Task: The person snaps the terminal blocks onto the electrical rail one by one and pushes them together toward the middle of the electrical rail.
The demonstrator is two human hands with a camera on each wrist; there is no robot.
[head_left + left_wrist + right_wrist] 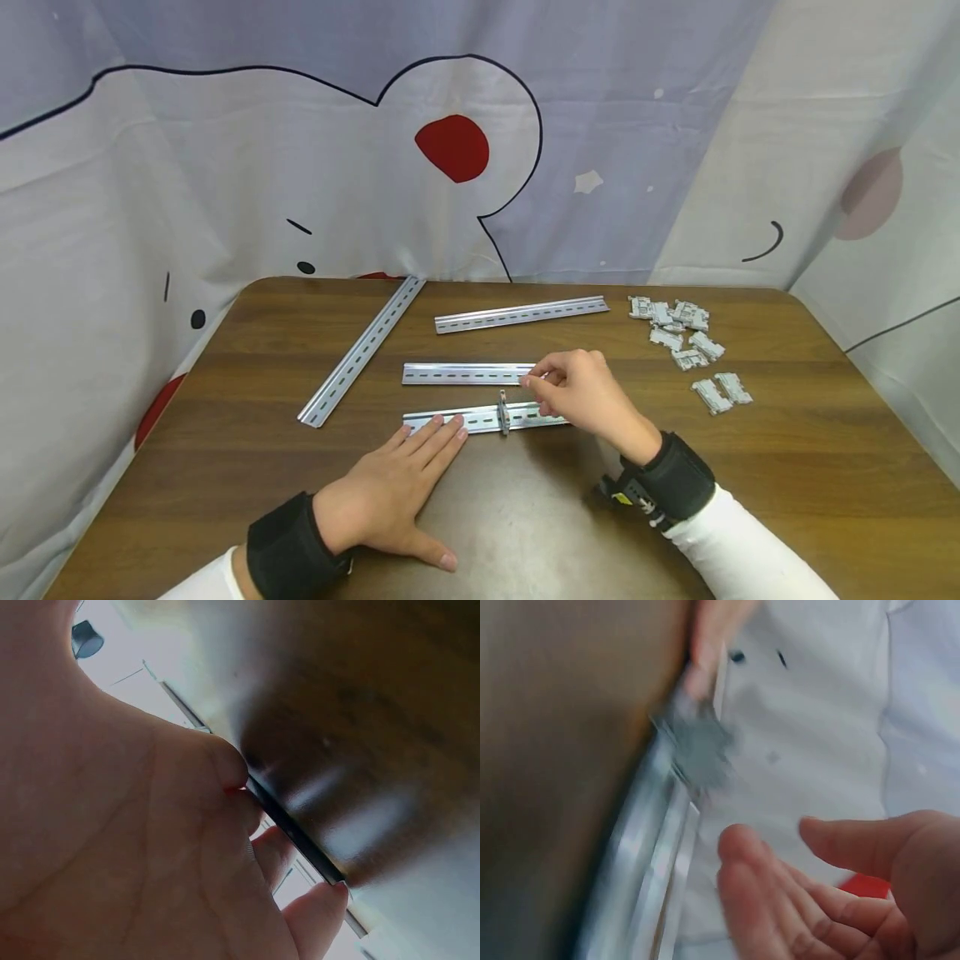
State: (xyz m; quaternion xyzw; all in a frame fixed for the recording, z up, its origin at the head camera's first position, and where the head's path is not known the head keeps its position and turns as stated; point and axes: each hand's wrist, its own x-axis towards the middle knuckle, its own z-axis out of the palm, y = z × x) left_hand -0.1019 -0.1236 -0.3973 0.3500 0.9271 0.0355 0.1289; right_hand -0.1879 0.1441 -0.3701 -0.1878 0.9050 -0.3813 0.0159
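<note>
My left hand (393,483) lies flat with fingers spread, its fingertips pressing the left part of the nearest slotted metal DIN rail (480,421). In the left wrist view the fingertips (319,919) rest along the rail's dark edge. A thin grey terminal block (504,414) stands upright across this rail, just right of the left fingertips; it is blurred in the right wrist view. Above the rail's right end hovers my right hand (581,396), fingers bent. A gap shows between its thumb and index finger in the right wrist view, with nothing held.
A second DIN rail (465,374) lies just behind, partly covered by the right hand. Another rail (521,315) lies farther back, and a longer one (362,354) slants at the left. Several loose terminal blocks (690,315) lie at the right. A patterned curtain (337,183) borders the table.
</note>
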